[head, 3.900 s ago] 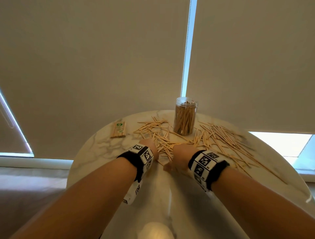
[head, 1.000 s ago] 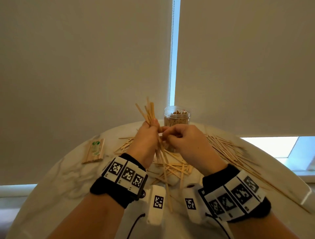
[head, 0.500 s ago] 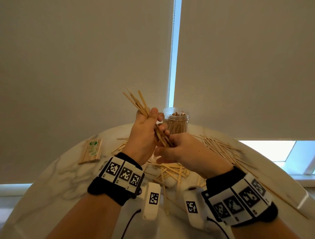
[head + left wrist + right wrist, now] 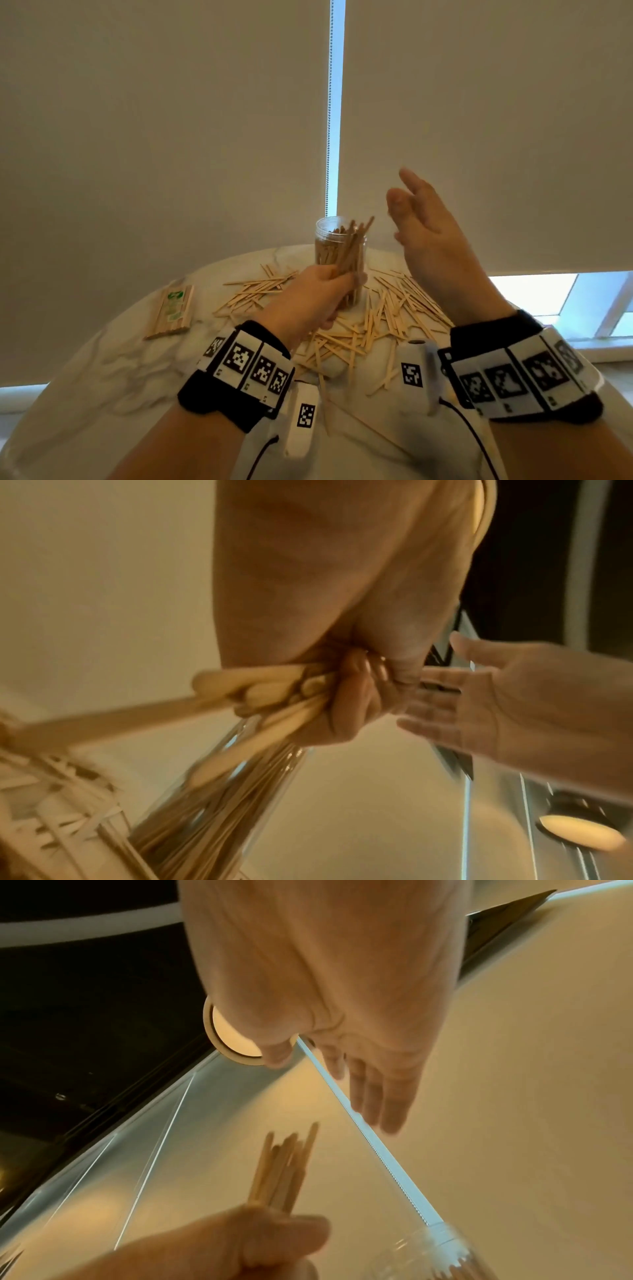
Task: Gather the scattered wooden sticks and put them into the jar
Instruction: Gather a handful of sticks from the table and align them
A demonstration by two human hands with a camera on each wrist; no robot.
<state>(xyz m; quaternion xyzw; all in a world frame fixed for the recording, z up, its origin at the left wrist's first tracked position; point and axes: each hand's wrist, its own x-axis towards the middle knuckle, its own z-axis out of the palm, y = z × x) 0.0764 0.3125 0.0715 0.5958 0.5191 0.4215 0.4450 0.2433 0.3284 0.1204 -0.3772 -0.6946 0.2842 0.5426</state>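
My left hand (image 4: 318,298) grips a bundle of wooden sticks (image 4: 352,246) upright, just in front of the clear jar (image 4: 325,240) that stands at the back of the round marble table (image 4: 102,359). The jar holds many sticks. In the left wrist view the curled fingers (image 4: 356,696) wrap the bundle of sticks (image 4: 260,688) beside the jar (image 4: 219,791). My right hand (image 4: 421,222) is raised to the right of the jar, fingers straight and empty; its fingers (image 4: 377,1096) show spread in the right wrist view above the stick bundle (image 4: 284,1167). Scattered sticks (image 4: 376,318) cover the table's middle.
A banded pack of sticks (image 4: 171,310) with a green label lies at the table's left. Roller blinds (image 4: 171,120) hang right behind the table, with a bead chain (image 4: 329,102) in the gap above the jar. A window sill runs at the right.
My right hand let go of the bundle and rose up to the right, fingers opening. My left hand dropped lower with the sticks and moved right, in front of the jar.
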